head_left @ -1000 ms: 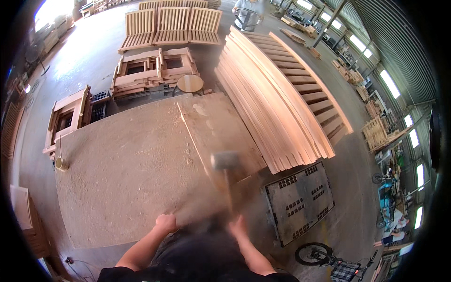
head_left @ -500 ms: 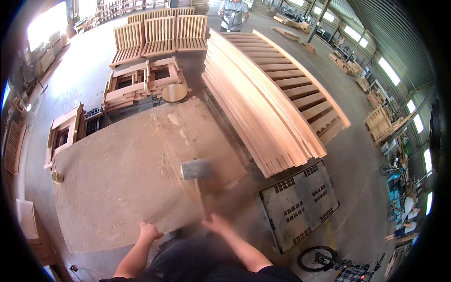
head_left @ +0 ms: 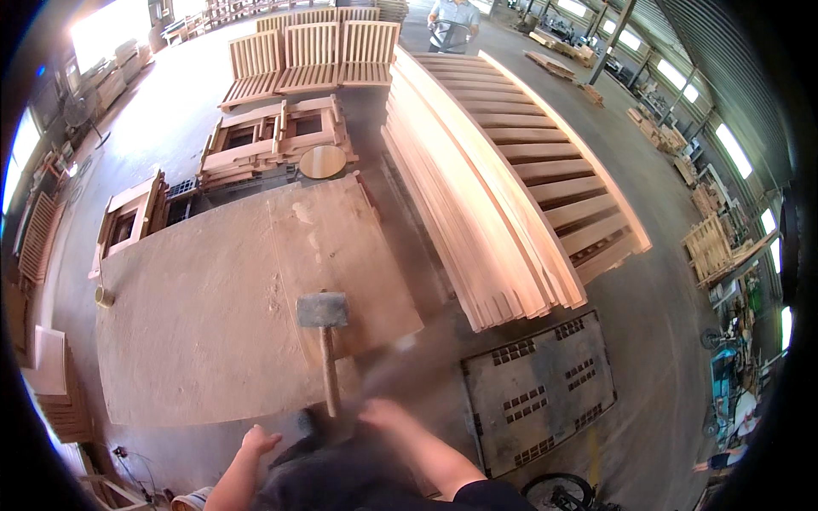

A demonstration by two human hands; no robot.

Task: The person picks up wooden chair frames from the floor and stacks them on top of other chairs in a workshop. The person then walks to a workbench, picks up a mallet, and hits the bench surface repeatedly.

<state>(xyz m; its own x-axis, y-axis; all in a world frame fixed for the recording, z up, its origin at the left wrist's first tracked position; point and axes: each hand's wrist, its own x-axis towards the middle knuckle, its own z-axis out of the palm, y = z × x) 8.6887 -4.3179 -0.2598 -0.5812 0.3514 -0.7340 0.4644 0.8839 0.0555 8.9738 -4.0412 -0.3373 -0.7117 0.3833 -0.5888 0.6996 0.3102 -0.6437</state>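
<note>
A mallet (head_left: 322, 311) with a grey block head and a wooden handle lies on the brown board-topped table (head_left: 196, 324), its handle pointing toward me and reaching past the near edge. Close to the handle's end, but apart from it, is my right hand (head_left: 388, 417); motion blur smears its fingers. My left hand (head_left: 257, 440) hovers just off the table's near edge with nothing visible in it, its fingers loosely bent and one stretched to the right. Between my hands, a dark object (head_left: 300, 426) shows against my dark clothing, too blurred to name.
A long stack of slatted wooden panels (head_left: 486, 187) stands beyond the table on the right, with a dark plastic pallet (head_left: 537, 392) nearer me. Wooden frames (head_left: 273, 132) and a round disc (head_left: 322, 162) sit behind the table. Another person (head_left: 453, 21) stands at the back.
The mallet, blurred in motion with my right hand at its handle, now rests on the table, released. My left hand has left the table edge. The view has shifted slightly.
</note>
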